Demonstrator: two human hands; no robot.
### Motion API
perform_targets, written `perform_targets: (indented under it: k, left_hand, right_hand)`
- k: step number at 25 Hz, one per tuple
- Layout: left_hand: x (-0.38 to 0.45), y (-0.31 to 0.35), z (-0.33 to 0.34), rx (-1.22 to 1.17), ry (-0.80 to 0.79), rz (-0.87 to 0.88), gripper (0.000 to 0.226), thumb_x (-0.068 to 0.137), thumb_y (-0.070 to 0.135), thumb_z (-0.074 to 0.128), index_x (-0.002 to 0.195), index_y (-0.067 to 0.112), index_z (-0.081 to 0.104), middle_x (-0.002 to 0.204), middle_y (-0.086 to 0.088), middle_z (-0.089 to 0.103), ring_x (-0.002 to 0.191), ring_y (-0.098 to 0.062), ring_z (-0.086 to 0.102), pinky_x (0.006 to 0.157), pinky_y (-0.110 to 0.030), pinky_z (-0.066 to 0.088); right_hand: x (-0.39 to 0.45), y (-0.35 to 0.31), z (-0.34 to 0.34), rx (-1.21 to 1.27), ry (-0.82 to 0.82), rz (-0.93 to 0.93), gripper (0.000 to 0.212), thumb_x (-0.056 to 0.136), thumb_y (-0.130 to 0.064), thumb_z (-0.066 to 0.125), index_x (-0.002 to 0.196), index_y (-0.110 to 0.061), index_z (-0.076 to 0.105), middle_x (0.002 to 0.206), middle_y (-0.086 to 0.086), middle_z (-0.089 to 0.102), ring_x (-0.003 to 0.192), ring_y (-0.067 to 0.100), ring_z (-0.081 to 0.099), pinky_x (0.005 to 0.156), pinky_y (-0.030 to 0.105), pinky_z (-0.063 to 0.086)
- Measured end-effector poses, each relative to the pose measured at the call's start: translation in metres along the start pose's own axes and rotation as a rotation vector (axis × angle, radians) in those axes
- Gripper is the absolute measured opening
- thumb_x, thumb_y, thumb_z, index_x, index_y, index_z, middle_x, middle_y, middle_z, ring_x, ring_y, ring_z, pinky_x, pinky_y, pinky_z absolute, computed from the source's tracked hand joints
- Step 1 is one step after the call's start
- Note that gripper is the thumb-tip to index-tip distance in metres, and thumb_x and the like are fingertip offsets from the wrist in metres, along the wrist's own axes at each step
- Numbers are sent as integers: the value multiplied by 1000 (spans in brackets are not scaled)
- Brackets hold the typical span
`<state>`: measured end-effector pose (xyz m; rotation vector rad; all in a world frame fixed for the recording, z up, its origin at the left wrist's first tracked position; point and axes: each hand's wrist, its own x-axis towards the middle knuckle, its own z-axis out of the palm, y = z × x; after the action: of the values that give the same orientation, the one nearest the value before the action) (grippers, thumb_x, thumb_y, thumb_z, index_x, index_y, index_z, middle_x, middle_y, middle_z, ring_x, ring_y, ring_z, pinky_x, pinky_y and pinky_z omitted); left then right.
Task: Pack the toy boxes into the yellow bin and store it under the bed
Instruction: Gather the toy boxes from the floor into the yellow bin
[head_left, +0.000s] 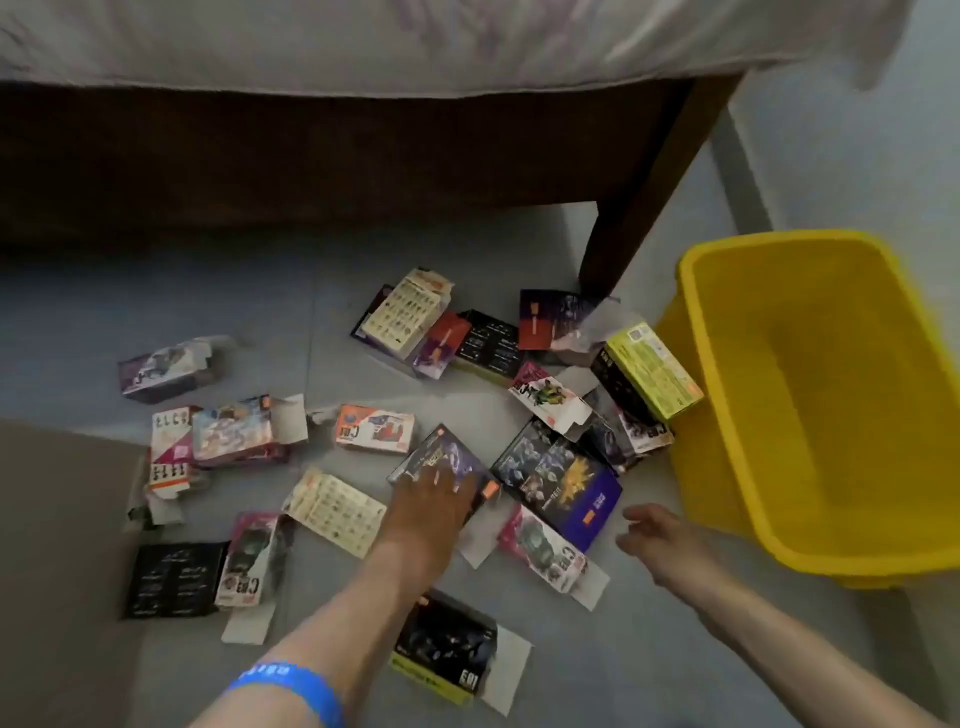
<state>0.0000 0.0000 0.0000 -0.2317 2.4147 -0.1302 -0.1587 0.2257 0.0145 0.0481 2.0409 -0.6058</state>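
Observation:
Several small toy boxes lie scattered over the grey floor in front of the bed. The yellow bin (810, 405) stands at the right, beside the bed leg, with nothing visible inside. My left hand (431, 499) rests palm down on a dark purple box (441, 454) in the middle of the pile, fingers spread over it. My right hand (657, 535) hovers just right of it with loosely curled fingers, holding nothing, close to a large purple box (566, 478) and a pink box (550, 553). A lime-yellow box (649, 371) leans against the bin's left wall.
The bed (363, 47) with a pale sheet spans the top, with a dark gap below its brown wooden frame (311, 156). The bed leg (639, 208) stands just left of the bin. A pale wall is at far right. Loose box flaps lie among the boxes.

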Motion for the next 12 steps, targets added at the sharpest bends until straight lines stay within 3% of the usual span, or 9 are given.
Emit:
perform_targets:
  k: [3,5,7,10,12]
  left_hand:
    - [32,-2,28,191,89,111,106,86,30,66,154,17,-15,162,-15,5,146,-41,8,114,-58,15]
    - [57,-13,39,180,218,197,110,83,43,63,153,16,-18,154,-18,20,139,-42,20,111,-58,21]
    - [58,-14,42,98,215,205,117,73,54,62,152,22,-18,139,-17,36,121,-37,35,103,-51,29]
    - [30,-41,15,-131,-88,207,131,55,64,73,147,47,-19,132,-5,41,110,-28,39,96,-44,37]
    - [5,-79,-33,-303,-403,131,126,45,65,81,144,62,1,140,9,42,118,-21,44,96,-42,44]
  right_hand:
    - [41,4,30,225,-65,143,75,77,-51,79,135,-20,41,125,3,58,105,24,59,74,34,49]
    - [68,8,54,375,-56,85,81,69,-52,85,131,-18,44,114,6,67,90,22,65,59,29,48]
    - [76,9,70,600,-79,64,80,59,-42,89,125,-14,54,104,12,74,79,24,71,50,25,51]
    - [46,-8,66,721,-223,27,65,58,-29,90,114,-9,65,90,13,78,69,23,75,49,25,55]
    - [19,-21,47,597,-197,-95,56,62,-21,91,111,-7,67,86,11,78,65,20,73,50,25,53]
